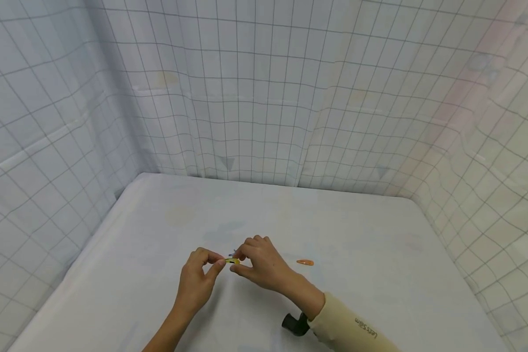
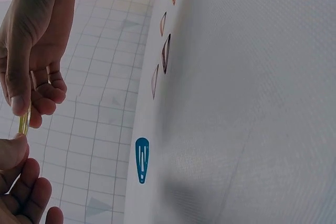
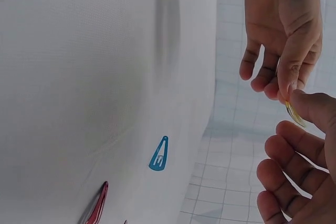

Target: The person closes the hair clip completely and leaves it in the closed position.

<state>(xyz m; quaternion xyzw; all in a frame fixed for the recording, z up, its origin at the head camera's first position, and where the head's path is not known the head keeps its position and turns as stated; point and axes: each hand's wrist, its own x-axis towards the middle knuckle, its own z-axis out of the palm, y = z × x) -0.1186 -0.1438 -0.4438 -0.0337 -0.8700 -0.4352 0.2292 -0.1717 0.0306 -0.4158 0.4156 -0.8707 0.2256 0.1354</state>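
Observation:
A yellow snap hair clip [image 1: 236, 261] is held off the table between both hands. My left hand [image 1: 195, 283] pinches its left end between thumb and forefinger. The thumb and forefinger of my right hand [image 1: 264, 264] are at the other end, pinching it. In the right wrist view the yellow clip [image 3: 297, 117] looks slightly curved, and fingertips cover part of it. Behind the hands lies a teal snap clip [image 2: 142, 142], mostly hidden by the right hand in the head view.
An orange snap clip [image 1: 305, 262] lies to the right of the hands. A red clip [image 3: 98, 205] shows in the right wrist view. Several clips stretch in a row in the left wrist view. White gridded cloth [image 1: 255, 98] encloses the white table [image 1: 356, 234]. A black cylindrical piece [image 1: 295, 325] sits beside the right sleeve.

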